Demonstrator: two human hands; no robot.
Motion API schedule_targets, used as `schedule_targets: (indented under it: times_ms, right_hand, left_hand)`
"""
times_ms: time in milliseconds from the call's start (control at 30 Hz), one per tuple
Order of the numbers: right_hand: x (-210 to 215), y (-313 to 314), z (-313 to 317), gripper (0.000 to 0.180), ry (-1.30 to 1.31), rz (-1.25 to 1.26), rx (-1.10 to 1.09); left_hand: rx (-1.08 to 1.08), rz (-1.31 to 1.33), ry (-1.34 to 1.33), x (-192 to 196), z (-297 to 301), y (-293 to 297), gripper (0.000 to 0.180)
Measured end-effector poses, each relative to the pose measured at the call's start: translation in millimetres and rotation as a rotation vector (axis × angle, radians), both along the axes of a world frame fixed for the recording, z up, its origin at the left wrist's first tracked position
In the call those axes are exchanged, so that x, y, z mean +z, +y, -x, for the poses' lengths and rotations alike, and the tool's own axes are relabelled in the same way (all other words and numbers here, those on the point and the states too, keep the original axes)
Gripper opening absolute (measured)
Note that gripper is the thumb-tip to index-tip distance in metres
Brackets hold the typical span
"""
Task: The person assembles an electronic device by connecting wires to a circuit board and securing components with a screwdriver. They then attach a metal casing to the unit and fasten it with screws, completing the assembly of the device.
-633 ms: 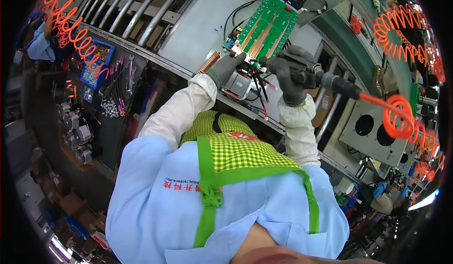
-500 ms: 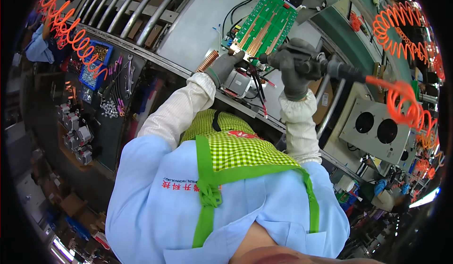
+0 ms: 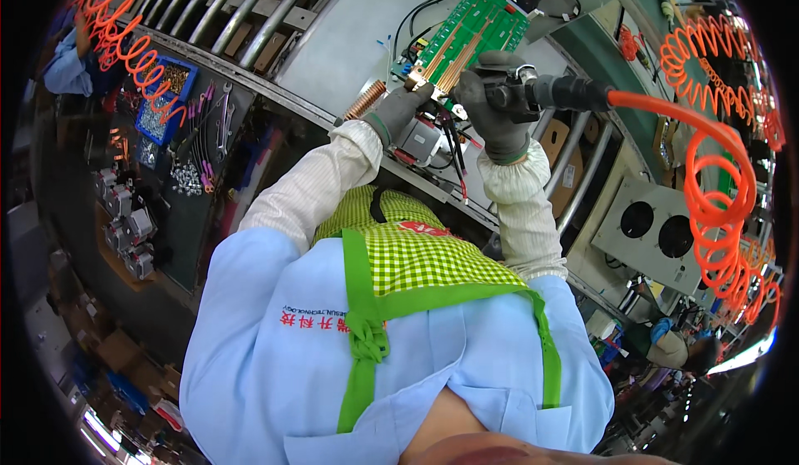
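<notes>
Up ahead in the head view, both hands wear grey gloves; the left hand (image 3: pixel 398 109) is curled with its fingertips pinching the lower corner of the green board (image 3: pixel 473 37), just beside a copper coil (image 3: pixel 364 101); the right hand (image 3: pixel 491 103) is clenched around the grip of a black air driver (image 3: pixel 533 92), whose nose sits at the board's lower edge; the board lies tilted on a grey panel (image 3: pixel 349 41), with black wires (image 3: pixel 412 24) looping off its upper side; below the hands a grey metal box (image 3: pixel 420 140) and red and black leads (image 3: pixel 458 161) hang at the panel's rim; an orange coiled hose (image 3: pixel 716 207) runs from the driver out to the right and down; another orange coil (image 3: pixel 116 32) hangs at upper left over a blue bin (image 3: pixel 166 99) of small parts and a dark bench with tools (image 3: pixel 208 120); steel rollers (image 3: pixel 241 7) cross the top; a grey unit with two round holes (image 3: pixel 653 232) stands at right; a checked green apron (image 3: pixel 408 257) over a light blue smock fills the foreground, hiding the bench below.
</notes>
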State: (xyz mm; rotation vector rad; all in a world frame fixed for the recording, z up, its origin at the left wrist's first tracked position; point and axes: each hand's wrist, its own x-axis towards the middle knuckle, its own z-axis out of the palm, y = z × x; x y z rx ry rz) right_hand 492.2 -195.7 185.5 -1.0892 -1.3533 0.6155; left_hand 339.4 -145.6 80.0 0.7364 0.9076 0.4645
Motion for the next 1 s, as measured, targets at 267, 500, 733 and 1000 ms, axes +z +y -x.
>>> schedule_targets:
  times_ms: [267, 500, 733, 1000]
  right_hand:
    - [14, 12, 2, 0.034, 0.265, -0.015, 0.013]
    - [44, 11, 6, 0.032, 0.334, 0.049, 0.006]
    - [28, 13, 5, 0.034, 0.307, -0.024, 0.001]
    - [33, 20, 6, 0.028, 0.338, 0.022, 0.047]
  left_hand:
    - [-0.076, 0.020, 0.017, 4, 2, 2, 0.042]
    - [-0.377, -0.177, -0.159, -39, 13, 19, 0.027]
    - [-0.327, -0.188, -0.053, -24, 4, 16, 0.026]
    - [-0.589, -0.756, 0.202, -15, 12, 13, 0.024]
